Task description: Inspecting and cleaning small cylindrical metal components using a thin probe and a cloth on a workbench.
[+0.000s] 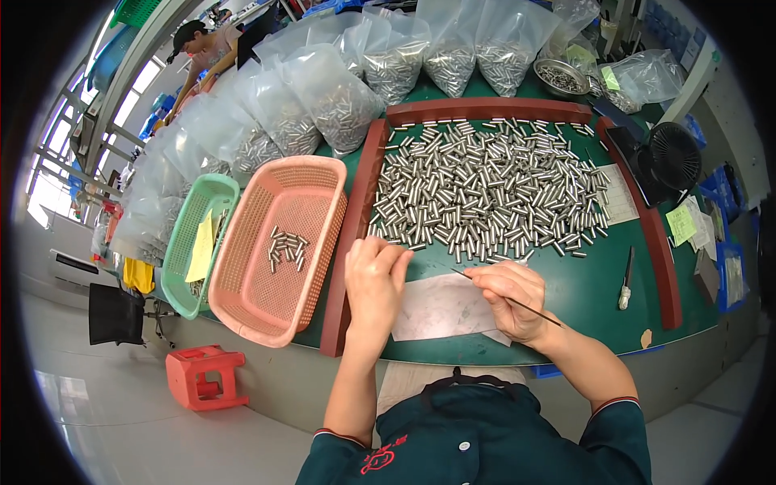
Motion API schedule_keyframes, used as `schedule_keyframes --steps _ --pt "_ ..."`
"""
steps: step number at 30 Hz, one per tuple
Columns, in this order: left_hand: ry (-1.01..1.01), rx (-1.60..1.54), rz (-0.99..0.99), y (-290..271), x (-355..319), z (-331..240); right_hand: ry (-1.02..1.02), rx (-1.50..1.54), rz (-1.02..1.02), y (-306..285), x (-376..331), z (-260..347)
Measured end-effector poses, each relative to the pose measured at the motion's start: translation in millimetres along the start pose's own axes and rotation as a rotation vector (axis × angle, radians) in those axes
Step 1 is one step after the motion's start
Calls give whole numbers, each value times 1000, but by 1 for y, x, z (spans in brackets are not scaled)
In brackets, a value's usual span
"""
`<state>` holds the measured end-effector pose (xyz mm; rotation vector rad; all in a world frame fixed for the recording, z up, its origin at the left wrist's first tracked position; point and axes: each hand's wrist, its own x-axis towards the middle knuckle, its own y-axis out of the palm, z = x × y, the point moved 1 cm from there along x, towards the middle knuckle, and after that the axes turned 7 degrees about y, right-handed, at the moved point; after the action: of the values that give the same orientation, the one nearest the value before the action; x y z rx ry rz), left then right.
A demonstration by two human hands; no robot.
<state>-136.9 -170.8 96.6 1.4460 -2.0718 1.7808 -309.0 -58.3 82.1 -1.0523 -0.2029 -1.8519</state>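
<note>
My right hand (513, 301) grips a thin dark rod (533, 311) like a pen, its tip pointing left towards my other hand. My left hand (374, 279) is closed, fingers curled by the near left edge of a heap of small metal cylinders (485, 190). What its fingers hold, if anything, is hidden. The cylinders are silvery, short and spread loose over the green tabletop (582, 299). Partly under my hands lies a sheet of white paper (440, 307). Several cylinders (287, 249) sit in a pink mesh basket (319, 311) to the left.
Dark red bars (356, 242) border the work area. Beyond stand clear bags (396, 61) of metal parts. A green basket (174, 283) is far left. At right are a black fan (675, 158) and a slim tool (626, 279). Another person (214, 48) works at upper left.
</note>
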Motion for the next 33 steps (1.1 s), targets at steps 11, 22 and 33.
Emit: schedule_keyframes --steps 11,22,33 --pt "20 22 176 32 -2 4 8 2 -23 -1 0 -2" --pt "-840 -1479 191 33 -23 -13 38 -1 -82 -10 3 0" --pt "-848 -1429 149 40 -30 -18 54 -11 -16 -4 1 -2"
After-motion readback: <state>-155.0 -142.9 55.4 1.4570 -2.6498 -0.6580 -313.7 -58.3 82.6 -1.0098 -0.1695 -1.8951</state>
